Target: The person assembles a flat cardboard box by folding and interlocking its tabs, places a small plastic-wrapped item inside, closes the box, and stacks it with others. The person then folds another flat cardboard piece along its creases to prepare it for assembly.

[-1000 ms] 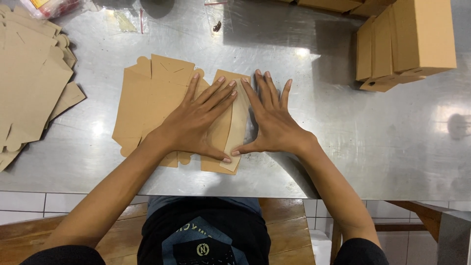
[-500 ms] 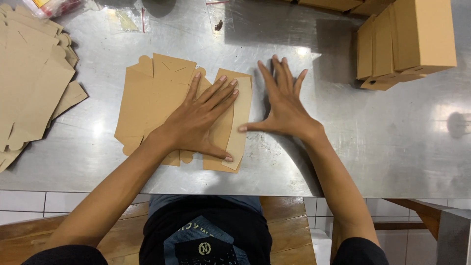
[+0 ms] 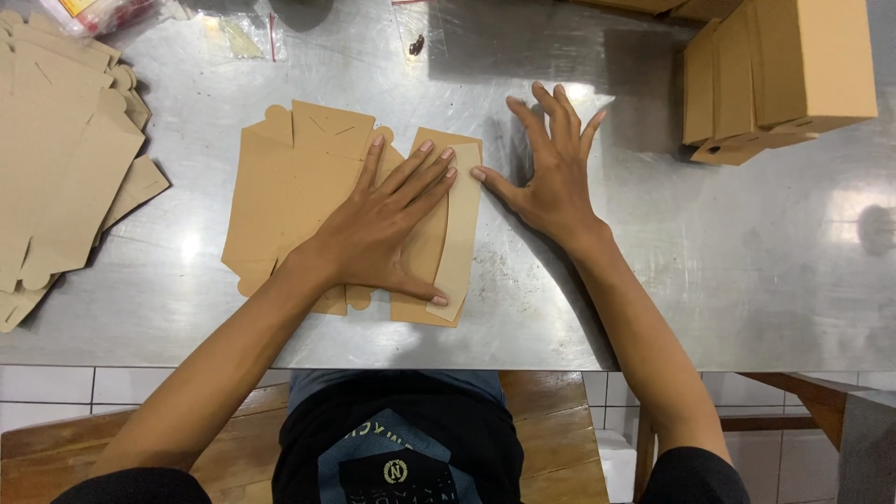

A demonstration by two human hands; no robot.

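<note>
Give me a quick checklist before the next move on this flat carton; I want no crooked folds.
1. Left hand flat on the flat cardboard box blank: ok, palm and fingers press it down.
2. Folded side flap lies flat: ok, thumb holds its near end.
3. Right hand off the blank: ok, it rests spread on the steel table beside the flap.
4. Blank apart from the stack of flat blanks on the left: ok.
5. Folded boxes out of the way: ok, far right.
6. Crease sharpness: cannot tell.
</note>
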